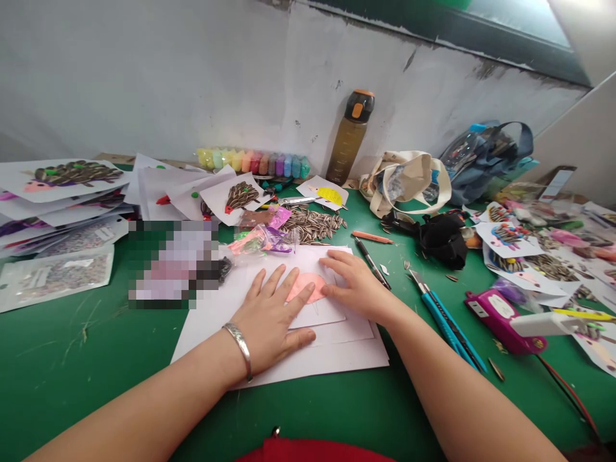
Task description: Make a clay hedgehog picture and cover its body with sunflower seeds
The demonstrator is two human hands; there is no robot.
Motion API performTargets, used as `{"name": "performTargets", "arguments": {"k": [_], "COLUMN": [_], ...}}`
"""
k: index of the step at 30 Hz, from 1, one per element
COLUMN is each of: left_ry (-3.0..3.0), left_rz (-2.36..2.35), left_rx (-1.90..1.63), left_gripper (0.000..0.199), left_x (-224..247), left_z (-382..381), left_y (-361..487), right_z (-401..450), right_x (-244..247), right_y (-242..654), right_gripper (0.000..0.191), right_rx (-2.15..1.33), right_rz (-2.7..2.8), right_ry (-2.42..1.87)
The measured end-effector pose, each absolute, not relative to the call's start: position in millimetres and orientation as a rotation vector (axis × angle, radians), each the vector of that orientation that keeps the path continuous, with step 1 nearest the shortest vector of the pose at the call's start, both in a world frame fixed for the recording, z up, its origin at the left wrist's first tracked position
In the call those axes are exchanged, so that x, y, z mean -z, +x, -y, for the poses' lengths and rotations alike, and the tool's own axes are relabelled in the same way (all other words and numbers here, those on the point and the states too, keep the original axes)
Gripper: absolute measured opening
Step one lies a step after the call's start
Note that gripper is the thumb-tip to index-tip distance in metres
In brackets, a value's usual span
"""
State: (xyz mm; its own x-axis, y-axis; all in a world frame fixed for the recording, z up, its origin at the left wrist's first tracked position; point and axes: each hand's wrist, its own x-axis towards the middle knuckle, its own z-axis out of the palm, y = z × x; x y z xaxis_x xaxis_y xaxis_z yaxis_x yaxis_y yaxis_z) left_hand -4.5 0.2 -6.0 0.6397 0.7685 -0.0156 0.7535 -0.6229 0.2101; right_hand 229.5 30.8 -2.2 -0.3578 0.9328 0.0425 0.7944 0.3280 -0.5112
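spreads left hand (264, 321) across the paper (332, 313) and onto the pink patch (301, 280), rests right hand (356, 282), loosely bent, at the patch's right edge. lies flat on the paper between both; probably light, soft clay, easily dented; best lifted by paper edge.

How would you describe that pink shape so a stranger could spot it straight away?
On the green table, find the white paper under two bare hands. Between the left hand and right hand is a rounded, pale pink shape, partly covered by fingers. Unlike the nearby seed-covered picture, it shows no seeds.
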Motion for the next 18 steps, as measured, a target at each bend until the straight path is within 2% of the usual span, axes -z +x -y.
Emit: {"name": "performTargets", "arguments": {"k": [4,9,16,18], "left_ry": [2.646,2.597,2.624,2.676], "left_rz": [-1.242,-1.231,-1.239,-1.241], "left_rx": [-0.071,-0.066,-0.216,-0.221], "left_gripper": [0.072,0.077,0.062,0.055], "left_x": [2.9,-2.5,-6.6,-7.1], "left_z": [-0.2,-2.6,-7.3,-6.9], "left_y": [-4.2,-4.6,-11.1,-11.3], "right_z": [-30.1,-26.5,-25.1,-21.2], "right_x": [-2.3,-6.6,-14.1,-21.3], "right_y": [234.1,229.4,240.0,242.3], "right_gripper": [0.048,0.047,0.050,0.049], "right_rx": [-0.717,-0.461,-0.595,-0.521], "right_rz": [2.141,2.398,2.424,2.424], "right_ry": [-1.498,-1.481,-1.484,-1.507]}}
